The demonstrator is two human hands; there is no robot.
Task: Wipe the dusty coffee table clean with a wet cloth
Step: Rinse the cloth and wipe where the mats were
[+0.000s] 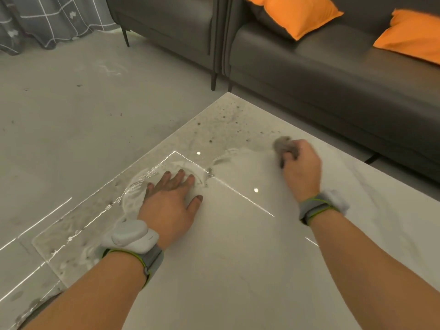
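Right hand (301, 166) fingers clamped on grey cloth (284, 146), pressed to surface (238, 258); left hand (170, 201) flat, fingers apart. Dark specks (221, 120) at far corner; grey sofa (333, 75), orange cushions (295, 14) beyond.

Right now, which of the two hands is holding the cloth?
The right hand grips the grey cloth near the dusty far corner. The left hand lies flat, fingers spread, on the coffee table.

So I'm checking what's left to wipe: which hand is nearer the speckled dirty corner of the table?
Right. The right hand grips the cloth just beside the corner specks. The left hand rests flat farther back, near the table's left edge.
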